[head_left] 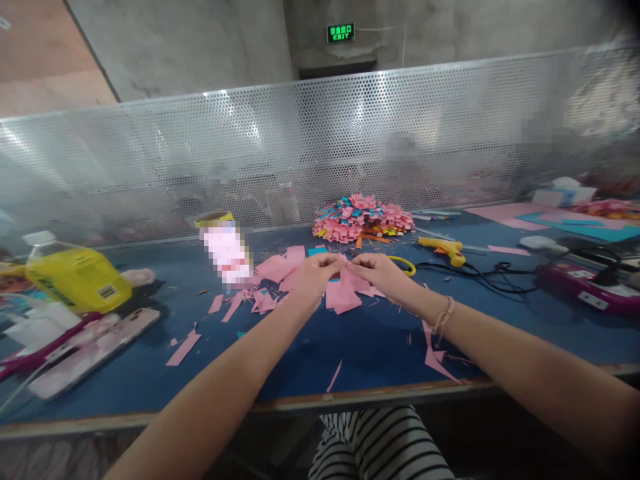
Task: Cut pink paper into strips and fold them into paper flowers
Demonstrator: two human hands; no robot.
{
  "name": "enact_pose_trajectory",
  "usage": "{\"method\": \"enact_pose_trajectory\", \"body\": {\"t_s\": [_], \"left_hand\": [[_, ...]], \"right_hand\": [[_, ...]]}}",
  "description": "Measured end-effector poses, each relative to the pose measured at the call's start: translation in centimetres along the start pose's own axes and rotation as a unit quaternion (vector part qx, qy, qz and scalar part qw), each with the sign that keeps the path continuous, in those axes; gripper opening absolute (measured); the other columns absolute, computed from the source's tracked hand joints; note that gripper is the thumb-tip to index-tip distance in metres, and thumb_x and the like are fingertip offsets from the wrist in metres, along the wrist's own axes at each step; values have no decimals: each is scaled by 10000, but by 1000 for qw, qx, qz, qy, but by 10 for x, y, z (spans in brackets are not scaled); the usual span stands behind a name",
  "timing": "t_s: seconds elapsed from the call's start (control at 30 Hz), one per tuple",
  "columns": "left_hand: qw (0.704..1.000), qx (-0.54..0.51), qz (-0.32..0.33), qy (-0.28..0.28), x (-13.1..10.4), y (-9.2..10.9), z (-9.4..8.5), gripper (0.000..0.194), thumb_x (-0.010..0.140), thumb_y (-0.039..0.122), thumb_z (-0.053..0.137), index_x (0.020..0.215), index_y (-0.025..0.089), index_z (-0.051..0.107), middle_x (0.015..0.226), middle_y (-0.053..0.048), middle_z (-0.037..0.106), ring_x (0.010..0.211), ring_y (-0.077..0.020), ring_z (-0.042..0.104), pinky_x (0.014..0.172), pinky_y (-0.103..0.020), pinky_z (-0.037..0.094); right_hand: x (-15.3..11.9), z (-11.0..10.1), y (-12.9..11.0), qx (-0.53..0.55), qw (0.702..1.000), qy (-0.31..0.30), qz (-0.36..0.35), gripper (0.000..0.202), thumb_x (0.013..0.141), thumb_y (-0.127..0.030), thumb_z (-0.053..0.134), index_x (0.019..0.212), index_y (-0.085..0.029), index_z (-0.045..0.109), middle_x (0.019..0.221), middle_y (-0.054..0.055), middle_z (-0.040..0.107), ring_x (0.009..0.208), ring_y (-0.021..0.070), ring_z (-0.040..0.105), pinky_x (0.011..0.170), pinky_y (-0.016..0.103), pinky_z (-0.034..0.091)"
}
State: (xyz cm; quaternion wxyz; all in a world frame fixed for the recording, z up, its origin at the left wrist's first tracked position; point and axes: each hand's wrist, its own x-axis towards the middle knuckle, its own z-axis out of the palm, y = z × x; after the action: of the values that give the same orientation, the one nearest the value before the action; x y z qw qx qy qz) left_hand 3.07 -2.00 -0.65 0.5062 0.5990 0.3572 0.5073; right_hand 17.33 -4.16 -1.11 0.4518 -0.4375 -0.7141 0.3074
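Both of my hands meet over the middle of the blue table. My left hand (319,275) pinches one side of a folded piece of pink paper (343,291), which spreads out below the fingers. On its other side my right hand (376,270) pinches the same paper near the top. The fingertips partly hide the pinched part. Cut pink paper pieces (280,268) lie beside my left hand, with a bit of blue paper (317,251) behind. Close to my right hand is a yellow scissors handle (407,267). Behind my hands sits a heap of pink, blue and yellow paper bundles (363,217).
A yellow glue gun (443,250) with a black cord lies right of centre, near a purple power strip (590,287). Leftward are a jug of yellow liquid (80,277), a phone (95,353) and a propped lit screen (227,253). A perforated metal screen (280,147) borders the back.
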Motion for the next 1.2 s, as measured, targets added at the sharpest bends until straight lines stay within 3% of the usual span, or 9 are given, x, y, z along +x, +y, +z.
{"method": "enact_pose_trajectory", "body": {"t_s": [0.2,0.5,0.7,0.83,0.93,1.07,1.2], "left_hand": [[1000,19,17,1,-2,2,2,154,575,284,629,607,136,604,605,-9,570,582,-100,514,596,-256,442],[998,-18,51,41,2,-3,-1,151,594,284,618,612,136,597,611,-2,562,578,-99,512,607,-261,440],[991,-52,73,99,8,-1,-9,145,595,277,616,635,141,587,573,19,536,533,-85,494,564,-241,425],[993,-23,76,88,13,3,-16,141,601,277,612,627,140,587,548,20,526,512,-81,486,548,-235,419],[995,12,58,78,13,5,-17,133,615,272,601,613,140,584,523,16,523,479,-75,476,500,-215,403],[997,61,-13,37,8,9,-16,107,652,227,574,595,137,560,466,14,515,373,-57,433,407,-197,362],[990,-78,-116,-13,3,10,-10,52,699,190,543,706,142,525,607,-34,599,482,-96,553,514,-234,457]], "right_hand": [[-1,-1,-5,-5,1000,-2,-16,174,689,-269,473,566,-153,515,544,-33,438,522,81,372,508,220,286],[2,-3,-2,50,999,1,9,273,665,-356,534,503,-154,450,474,-50,381,442,56,319,444,217,273],[3,-5,1,150,985,-10,81,233,631,-359,573,581,-153,476,502,-39,461,448,68,432,476,222,368],[4,-7,5,137,988,1,73,200,639,-322,560,571,-155,472,489,-38,466,444,70,438,465,215,362],[7,-10,11,95,994,29,46,147,668,-286,516,597,-160,493,505,-38,451,446,73,421,452,215,345],[12,-19,21,-47,989,131,-39,92,681,-237,497,657,-166,551,643,2,497,528,97,449,489,238,369],[12,-26,23,-78,974,186,-107,113,688,-208,499,733,-172,596,868,55,498,664,127,515,556,270,434]]}}
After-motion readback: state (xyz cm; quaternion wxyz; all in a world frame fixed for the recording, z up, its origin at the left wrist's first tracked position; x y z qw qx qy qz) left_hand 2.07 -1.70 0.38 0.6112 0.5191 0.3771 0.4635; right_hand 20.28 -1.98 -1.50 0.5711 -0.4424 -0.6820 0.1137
